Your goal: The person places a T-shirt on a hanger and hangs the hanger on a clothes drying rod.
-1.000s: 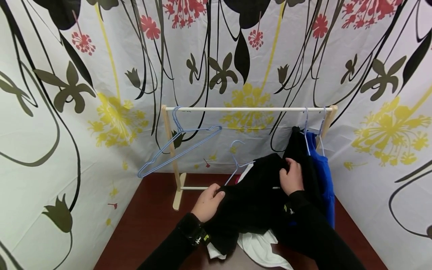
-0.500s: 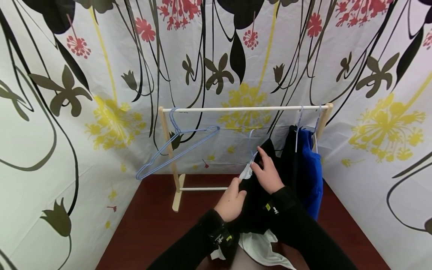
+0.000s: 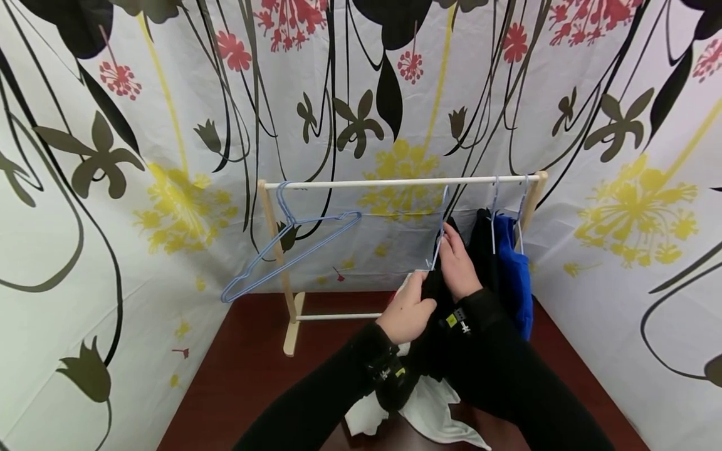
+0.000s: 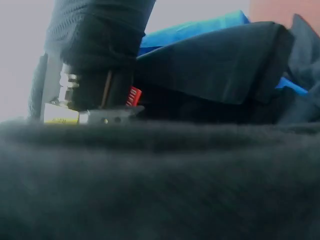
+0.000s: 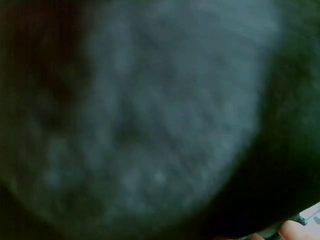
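Observation:
A black garment (image 3: 434, 338) on a light blue wire hanger (image 3: 439, 233) is raised close to the white rail (image 3: 395, 182) of a small wooden rack. My right hand (image 3: 458, 266) grips the top of the garment at the hanger's neck. Just below and to the left, my left hand (image 3: 407, 313) holds the garment's edge. Black cloth (image 4: 160, 185) fills the left wrist view, with blue fabric (image 4: 195, 30) behind. The right wrist view is a dark blur of cloth (image 5: 150, 120).
An empty blue hanger (image 3: 290, 247) hangs tilted at the rail's left end. A black garment (image 3: 482, 250) and a blue one (image 3: 516, 275) hang at the right end. White cloth (image 3: 429, 407) lies on the dark red table (image 3: 242, 376). Flowered curtains (image 3: 113, 188) enclose the space.
Both hands have lifted the black garment off the table and carried it up and back, so its hanger hook now reaches the rail. The left hand moved right, toward the right hand.

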Demonstrator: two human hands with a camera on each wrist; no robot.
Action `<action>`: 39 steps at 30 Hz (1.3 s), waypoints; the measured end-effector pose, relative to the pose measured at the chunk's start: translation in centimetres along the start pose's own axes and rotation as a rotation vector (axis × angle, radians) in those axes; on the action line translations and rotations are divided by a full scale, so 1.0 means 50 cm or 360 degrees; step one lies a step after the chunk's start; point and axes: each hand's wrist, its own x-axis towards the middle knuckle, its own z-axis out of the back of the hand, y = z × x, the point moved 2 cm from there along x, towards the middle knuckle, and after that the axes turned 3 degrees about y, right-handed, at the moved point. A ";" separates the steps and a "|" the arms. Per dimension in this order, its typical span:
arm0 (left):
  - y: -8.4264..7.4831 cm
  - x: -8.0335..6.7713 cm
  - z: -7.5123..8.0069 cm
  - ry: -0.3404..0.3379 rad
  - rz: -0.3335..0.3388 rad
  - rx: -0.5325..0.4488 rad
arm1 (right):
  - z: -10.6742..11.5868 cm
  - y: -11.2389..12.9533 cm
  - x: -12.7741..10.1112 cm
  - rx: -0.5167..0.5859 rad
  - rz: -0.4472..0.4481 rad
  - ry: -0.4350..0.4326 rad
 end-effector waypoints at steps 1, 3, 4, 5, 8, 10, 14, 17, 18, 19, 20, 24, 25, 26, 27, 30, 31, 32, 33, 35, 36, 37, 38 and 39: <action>-0.007 0.008 0.001 0.0027 0.0010 -0.0037 | 0.006 0.006 0.005 0.0014 -0.0010 -0.0002; -0.021 0.025 0.002 0.0052 0.0023 -0.0056 | 0.018 0.017 0.016 0.0010 -0.0025 -0.0021; -0.026 0.033 0.002 0.0065 0.0023 -0.0075 | 0.024 0.022 0.021 0.0009 -0.0031 -0.0039; -0.032 0.041 0.002 0.0072 0.0030 -0.0080 | 0.030 0.026 0.027 -0.0002 -0.0038 -0.0047; -0.044 0.067 -0.001 0.0040 0.0033 -0.0026 | 0.046 0.034 0.041 0.0001 -0.0077 -0.0068; -0.049 0.085 -0.005 0.0011 0.0048 -0.0003 | 0.055 0.036 0.049 0.0049 -0.0097 -0.0065; -0.056 0.123 -0.017 -0.0053 0.0066 0.0025 | 0.073 0.028 0.059 0.0159 -0.0089 -0.0029; -0.057 0.146 -0.025 -0.0051 0.0089 -0.0007 | 0.086 0.018 0.062 0.0084 -0.0050 -0.0009; -0.056 0.152 -0.027 -0.0047 0.0106 -0.0014 | 0.089 0.016 0.061 0.0042 -0.0046 -0.0001; -0.055 0.157 -0.029 -0.0043 0.0115 -0.0026 | 0.092 0.012 0.061 0.0003 -0.0045 0.0018; -0.053 0.162 -0.031 -0.0041 0.0131 -0.0037 | 0.094 0.010 0.060 -0.0031 -0.0048 0.0046; -0.045 0.175 -0.043 -0.0080 0.0139 -0.0016 | 0.097 -0.001 0.053 0.0044 -0.0134 0.0131; -0.043 0.178 -0.048 -0.0081 0.0139 -0.0016 | 0.098 -0.004 0.051 0.0061 -0.0155 0.0133; -0.040 0.181 -0.053 -0.0089 0.0144 -0.0010 | 0.100 -0.008 0.049 0.0091 -0.0182 0.0130; -0.037 0.183 -0.058 -0.0087 0.0149 -0.0003 | 0.102 -0.012 0.048 0.0107 -0.0198 0.0120; -0.030 0.190 -0.074 -0.0094 0.0180 0.0026 | 0.110 -0.029 0.047 0.0099 -0.0222 0.0091; -0.029 0.193 -0.078 -0.0099 0.0192 0.0031 | 0.113 -0.036 0.047 0.0060 -0.0216 0.0088; -0.028 0.195 -0.083 -0.0115 0.0200 0.0045 | 0.116 -0.043 0.048 0.0018 -0.0208 0.0087; -0.027 0.198 -0.087 -0.0125 0.0209 0.0051 | 0.119 -0.049 0.049 -0.0030 -0.0191 0.0087; -0.023 0.201 -0.097 -0.0158 0.0230 0.0056 | 0.123 -0.062 0.048 -0.0108 -0.0184 0.0095; -0.021 0.202 -0.101 -0.0173 0.0239 0.0052 | 0.125 -0.069 0.047 -0.0138 -0.0182 0.0094; -0.019 0.203 -0.106 -0.0188 0.0242 0.0044 | 0.128 -0.075 0.045 -0.0149 -0.0189 0.0088; -0.016 0.203 -0.111 -0.0199 0.0238 0.0037 | 0.130 -0.082 0.042 -0.0137 -0.0200 0.0079; -0.014 0.203 -0.115 -0.0205 0.0235 0.0031 | 0.132 -0.087 0.039 -0.0115 -0.0215 0.0068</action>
